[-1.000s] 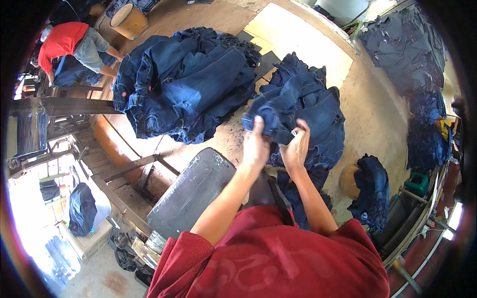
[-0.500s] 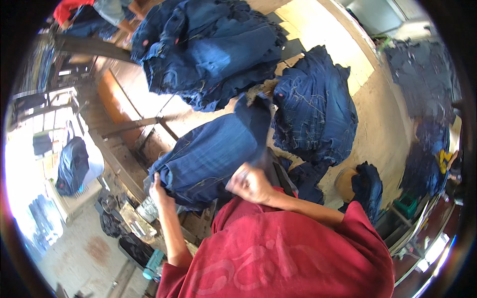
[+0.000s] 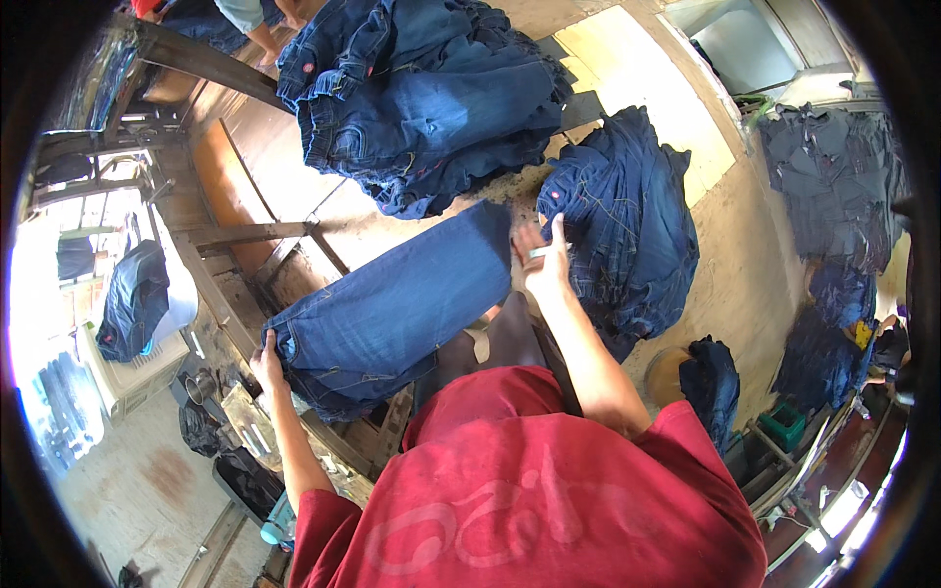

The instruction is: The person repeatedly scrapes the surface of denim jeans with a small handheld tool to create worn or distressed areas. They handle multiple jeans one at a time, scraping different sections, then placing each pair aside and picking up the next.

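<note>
A pair of blue denim trousers [image 3: 402,294] lies stretched in front of me, its far end raised toward the right. My left hand [image 3: 268,367] is closed on the gathered end of the trousers at the lower left. My right hand [image 3: 545,259] is beside the other end, fingers stretched and thumb up. A small pale band shows across its fingers; I cannot make out what it is. Just beyond that hand is a heap of dark blue denim garments [image 3: 627,225].
A larger denim pile [image 3: 421,108] lies at the far middle. A wooden frame [image 3: 250,235] stands left of the trousers. On the right are a round stool [image 3: 667,374] with denim beside it, a green container [image 3: 782,425] and dark garments [image 3: 833,167]. Another person's legs [image 3: 250,24] show at the far left.
My right hand has moved away from my body to the far end of the trousers, its fingers now spread. The trousers lie flatter and straighter. My left hand has shifted slightly left, still gripping.
</note>
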`<state>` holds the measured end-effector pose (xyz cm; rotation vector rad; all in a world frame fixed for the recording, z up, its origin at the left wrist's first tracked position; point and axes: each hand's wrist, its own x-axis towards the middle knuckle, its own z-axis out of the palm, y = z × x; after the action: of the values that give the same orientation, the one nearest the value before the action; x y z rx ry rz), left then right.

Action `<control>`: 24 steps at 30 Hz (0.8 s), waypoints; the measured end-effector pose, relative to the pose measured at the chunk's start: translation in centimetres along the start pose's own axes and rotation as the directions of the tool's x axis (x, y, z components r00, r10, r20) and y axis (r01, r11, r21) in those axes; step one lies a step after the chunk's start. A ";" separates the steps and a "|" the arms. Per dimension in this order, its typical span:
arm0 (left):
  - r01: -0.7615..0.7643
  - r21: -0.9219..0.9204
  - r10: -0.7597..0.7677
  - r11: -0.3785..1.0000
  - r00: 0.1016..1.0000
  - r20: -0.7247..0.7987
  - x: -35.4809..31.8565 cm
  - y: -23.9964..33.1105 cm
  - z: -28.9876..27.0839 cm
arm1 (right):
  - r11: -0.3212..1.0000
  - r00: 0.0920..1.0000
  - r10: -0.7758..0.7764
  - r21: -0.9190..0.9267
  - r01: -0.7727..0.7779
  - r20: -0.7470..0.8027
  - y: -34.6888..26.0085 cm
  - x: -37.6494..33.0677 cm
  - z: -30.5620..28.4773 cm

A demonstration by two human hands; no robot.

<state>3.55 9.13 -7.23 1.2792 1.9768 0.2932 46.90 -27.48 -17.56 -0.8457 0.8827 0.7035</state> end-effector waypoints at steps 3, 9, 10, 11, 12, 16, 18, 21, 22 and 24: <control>-0.015 0.762 0.458 0.648 0.806 -0.374 -4.6 3.0 1.0 | 0.976 0.958 -0.192 -0.141 0.164 -0.212 -2.8 0.2 0.6; -0.964 0.224 0.931 0.146 0.210 0.300 -20.1 8.1 12.0 | 0.870 0.799 0.464 0.023 -0.493 -0.382 -1.4 0.7 -0.7; -0.987 0.120 0.895 0.104 0.145 0.422 -21.9 7.9 14.2 | 0.859 0.825 0.510 0.104 -0.501 -0.244 -0.5 1.2 -0.9; -0.996 0.067 0.851 0.067 0.092 0.517 -22.9 7.6 16.0 | 0.892 0.886 0.451 0.043 -0.449 -0.106 0.1 1.7 -1.0; -1.000 0.011 0.795 0.027 0.028 0.606 -23.6 7.3 17.7 | 0.928 0.928 0.373 -0.010 -0.373 -0.018 0.4 2.3 -1.0; -0.994 0.065 0.711 -0.088 -0.017 0.703 -24.5 6.7 21.3 | 0.990 0.988 0.138 0.018 -0.137 -0.070 -4.3 4.3 -0.5; -0.997 0.028 0.663 -0.073 -0.027 0.748 -25.0 7.2 22.5 | 0.995 0.996 -0.047 0.086 0.054 -0.078 -7.9 3.7 -0.1; -0.993 -0.016 0.738 -0.113 -0.095 0.669 -26.4 8.4 24.7 | 0.915 0.912 -0.391 0.051 0.400 -0.127 -13.1 0.1 1.2; -0.994 -0.035 0.733 -0.099 -0.097 0.674 -26.9 8.5 25.4 | 0.852 0.850 -0.514 0.048 0.522 -0.116 -14.8 -1.6 2.0; -0.996 -0.029 0.759 -0.083 -0.082 0.645 -27.6 8.3 26.1 | 0.627 0.626 -0.779 -0.035 0.778 -0.034 -17.4 -5.7 4.3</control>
<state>33.41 -15.75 -7.89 2.6819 0.2157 0.0641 59.93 -33.37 -5.29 -1.1516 0.4543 -0.0908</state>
